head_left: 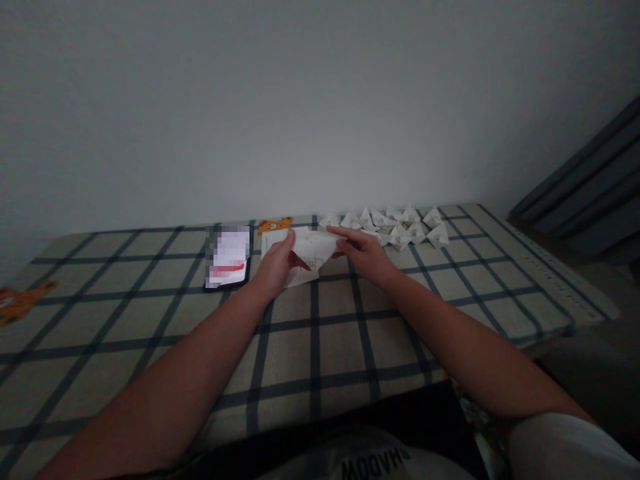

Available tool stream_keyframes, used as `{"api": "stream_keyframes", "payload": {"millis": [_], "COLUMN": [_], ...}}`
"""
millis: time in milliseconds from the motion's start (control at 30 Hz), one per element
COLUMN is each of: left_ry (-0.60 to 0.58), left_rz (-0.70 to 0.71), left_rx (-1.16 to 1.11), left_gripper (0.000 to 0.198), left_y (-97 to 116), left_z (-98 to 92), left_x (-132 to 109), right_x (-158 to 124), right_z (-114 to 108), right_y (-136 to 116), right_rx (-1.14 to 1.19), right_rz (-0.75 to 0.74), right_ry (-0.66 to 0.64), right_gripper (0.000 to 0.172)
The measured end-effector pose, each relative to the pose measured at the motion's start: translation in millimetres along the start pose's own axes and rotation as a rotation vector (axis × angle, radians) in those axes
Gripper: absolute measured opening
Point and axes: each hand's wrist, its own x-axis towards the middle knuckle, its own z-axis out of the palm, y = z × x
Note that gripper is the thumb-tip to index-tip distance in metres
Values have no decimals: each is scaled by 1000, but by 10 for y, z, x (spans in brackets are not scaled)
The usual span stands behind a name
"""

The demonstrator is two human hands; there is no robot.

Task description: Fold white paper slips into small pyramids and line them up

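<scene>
Both my hands hold one sheet of white paper (pixel 313 252) just above the checked tablecloth (pixel 310 340), far out in front of me. My left hand (pixel 276 265) grips its left side, thumb on top. My right hand (pixel 361 251) pinches the right edge, where the sheet is partly folded. Under it a further white sheet (pixel 300 277) lies flat on the cloth. Behind my right hand stand several small folded white paper shapes (pixel 400 227), lined up along the back of the table near the wall.
A phone (pixel 228 257) with a lit screen lies left of the paper. An orange bear figure (pixel 274 225) is printed on the cloth behind it, another (pixel 20 300) at the left edge. A dark curtain (pixel 585 187) hangs at the right. The table's right edge drops off.
</scene>
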Motion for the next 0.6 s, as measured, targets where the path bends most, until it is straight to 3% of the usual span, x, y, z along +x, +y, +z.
{"api": "stream_keyframes", "payload": {"millis": [233,400,600], "left_ry": [11,2,29], "left_rz": [26,49,108], "left_rx": [-74,216,274], "left_gripper": [62,45,32], "left_y": [-16,84,133], "left_z": [-19,-11,-3], "left_x": [40,-29,-50], "right_x": [-5,-6,-18], "right_z": [4,-25,-15], "right_y": [38,124,58], "right_rx": [-43,-85,-105], "right_rz": [-4,-71,-105], "right_ry": [30,70,71], "right_gripper": [41,40,44]}}
